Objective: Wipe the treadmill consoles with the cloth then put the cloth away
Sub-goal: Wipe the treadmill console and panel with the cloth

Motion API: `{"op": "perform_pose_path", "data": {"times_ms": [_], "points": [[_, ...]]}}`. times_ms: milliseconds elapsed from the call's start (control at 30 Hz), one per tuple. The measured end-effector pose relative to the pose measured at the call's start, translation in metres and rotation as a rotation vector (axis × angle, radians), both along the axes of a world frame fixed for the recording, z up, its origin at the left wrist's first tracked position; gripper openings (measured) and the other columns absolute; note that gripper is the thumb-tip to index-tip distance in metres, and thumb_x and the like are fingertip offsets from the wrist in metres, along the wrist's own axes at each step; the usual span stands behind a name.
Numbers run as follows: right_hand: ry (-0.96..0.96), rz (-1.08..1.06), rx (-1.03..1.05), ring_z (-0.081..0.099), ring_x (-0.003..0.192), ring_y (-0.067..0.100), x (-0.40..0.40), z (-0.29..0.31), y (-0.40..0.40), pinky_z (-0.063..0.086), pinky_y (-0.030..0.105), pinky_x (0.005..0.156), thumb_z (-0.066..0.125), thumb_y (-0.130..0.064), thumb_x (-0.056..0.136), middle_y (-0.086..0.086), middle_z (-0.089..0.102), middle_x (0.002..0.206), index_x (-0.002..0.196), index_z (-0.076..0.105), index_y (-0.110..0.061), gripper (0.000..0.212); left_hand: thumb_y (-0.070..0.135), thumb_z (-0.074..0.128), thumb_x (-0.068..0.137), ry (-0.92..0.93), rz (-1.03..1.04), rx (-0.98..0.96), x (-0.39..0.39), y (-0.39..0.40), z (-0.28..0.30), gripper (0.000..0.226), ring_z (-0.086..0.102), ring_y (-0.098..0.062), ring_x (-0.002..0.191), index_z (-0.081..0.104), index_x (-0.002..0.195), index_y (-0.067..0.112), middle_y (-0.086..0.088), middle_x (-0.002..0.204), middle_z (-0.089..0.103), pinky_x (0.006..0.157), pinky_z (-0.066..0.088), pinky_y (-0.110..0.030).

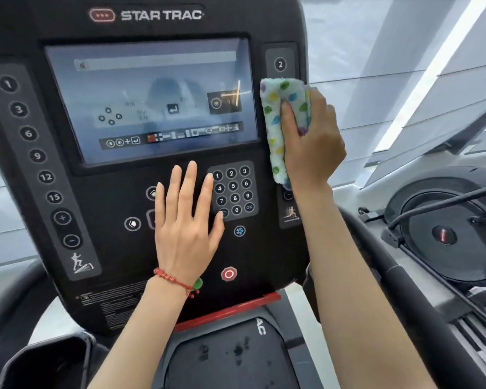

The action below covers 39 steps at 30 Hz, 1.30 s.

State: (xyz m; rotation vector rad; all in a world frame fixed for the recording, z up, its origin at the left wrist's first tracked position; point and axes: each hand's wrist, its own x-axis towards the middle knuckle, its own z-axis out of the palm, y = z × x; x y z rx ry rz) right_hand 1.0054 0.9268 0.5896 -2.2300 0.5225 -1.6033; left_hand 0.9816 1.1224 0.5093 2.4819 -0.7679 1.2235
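A black Star Trac treadmill console point(101, 248) fills the view, with a lit touchscreen point(152, 99) at its centre and a number keypad point(233, 190) below. My right hand point(312, 141) grips a folded white cloth with coloured dots point(275, 113) and presses it against the console's right button strip, just right of the screen. My left hand point(185, 217) lies flat and spread on the lower panel, covering buttons left of the keypad. A red bracelet circles the left wrist.
A red stop button point(229, 274) sits low on the panel. Curved black handrails run at the left point(14, 293) and right point(390, 265). Another exercise machine with a round black housing point(443, 228) stands to the right. Windows lie behind.
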Motion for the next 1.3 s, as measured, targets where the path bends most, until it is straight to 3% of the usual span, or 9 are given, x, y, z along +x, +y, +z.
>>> {"op": "perform_pose_path", "data": {"times_ms": [133, 267, 433, 633, 833, 967, 1100, 1300], "points": [[-0.016, 0.013, -0.032, 0.06, 0.061, 0.019, -0.002, -0.008, 0.0, 0.035, 0.019, 0.053, 0.05, -0.048, 0.088, 0.004, 0.063, 0.077, 0.113, 0.063, -0.014, 0.044, 0.024, 0.056, 0.091, -0.007, 0.011, 0.008, 0.001, 0.001, -0.001, 0.05, 0.027, -0.034, 0.137, 0.047, 0.136, 0.004, -0.019, 0.145, 0.035, 0.113, 0.021, -0.05], [0.027, 0.037, -0.046, 0.06, 0.061, 0.021, -0.034, -0.056, 0.008, 0.036, 0.019, 0.052, 0.04, -0.053, 0.091, 0.007, 0.062, 0.076, 0.115, 0.05, -0.021, 0.041, 0.024, 0.056, 0.09, -0.007, 0.014, 0.005, 0.001, 0.001, -0.001, 0.051, 0.028, -0.034, 0.137, 0.047, 0.136, 0.005, -0.019, 0.145, 0.036, 0.113, 0.022, -0.051], [0.077, 0.026, 0.018, 0.061, 0.062, 0.021, -0.053, -0.085, 0.015, 0.035, 0.018, 0.054, 0.047, -0.049, 0.09, 0.005, 0.062, 0.074, 0.112, 0.05, -0.023, 0.035, 0.024, 0.056, 0.09, -0.008, 0.015, 0.004, 0.002, 0.001, -0.002, 0.05, 0.029, -0.034, 0.137, 0.047, 0.136, 0.005, -0.019, 0.145, 0.036, 0.112, 0.023, -0.051], [0.039, 0.051, 0.028, 0.061, 0.063, 0.023, -0.019, -0.033, 0.008, 0.036, 0.021, 0.055, 0.051, -0.048, 0.086, 0.006, 0.063, 0.077, 0.11, 0.064, -0.013, 0.045, 0.025, 0.055, 0.091, -0.013, 0.015, 0.001, 0.002, 0.0, -0.002, 0.048, 0.03, -0.034, 0.136, 0.049, 0.134, 0.005, -0.019, 0.144, 0.037, 0.112, 0.024, -0.051], [0.004, 0.059, 0.022, 0.057, 0.069, 0.016, 0.042, 0.062, 0.004, 0.037, 0.024, 0.056, 0.047, -0.052, 0.088, 0.002, 0.064, 0.087, 0.116, 0.059, -0.018, 0.045, 0.026, 0.054, 0.09, -0.008, 0.017, 0.014, 0.002, 0.002, -0.001, 0.049, 0.03, -0.034, 0.136, 0.049, 0.134, 0.005, -0.019, 0.145, 0.037, 0.112, 0.024, -0.051], [0.016, 0.055, 0.002, 0.054, 0.071, 0.012, 0.057, 0.083, 0.0, 0.035, 0.023, 0.058, 0.043, -0.053, 0.09, -0.001, 0.063, 0.091, 0.12, 0.056, -0.02, 0.046, 0.025, 0.057, 0.089, -0.006, 0.021, 0.016, 0.001, 0.002, -0.001, 0.05, 0.03, -0.034, 0.136, 0.05, 0.134, 0.006, -0.018, 0.144, 0.038, 0.111, 0.026, -0.051], [0.014, 0.062, -0.019, 0.061, 0.076, 0.02, 0.047, 0.065, 0.005, 0.035, 0.025, 0.058, 0.045, -0.051, 0.09, 0.003, 0.064, 0.093, 0.121, 0.056, -0.018, 0.046, 0.025, 0.057, 0.089, -0.002, 0.018, 0.03, 0.0, 0.003, 0.0, 0.05, 0.029, -0.033, 0.137, 0.049, 0.134, 0.006, -0.018, 0.145, 0.037, 0.112, 0.025, -0.05], [0.015, 0.04, -0.075, 0.062, 0.065, 0.024, 0.005, -0.004, 0.014, 0.033, 0.021, 0.053, 0.047, -0.048, 0.089, 0.007, 0.064, 0.08, 0.114, 0.063, -0.011, 0.047, 0.025, 0.053, 0.091, 0.009, 0.018, 0.051, -0.005, 0.006, -0.005, 0.048, 0.028, -0.032, 0.137, 0.048, 0.135, 0.006, -0.018, 0.145, 0.036, 0.113, 0.024, -0.048]]}}
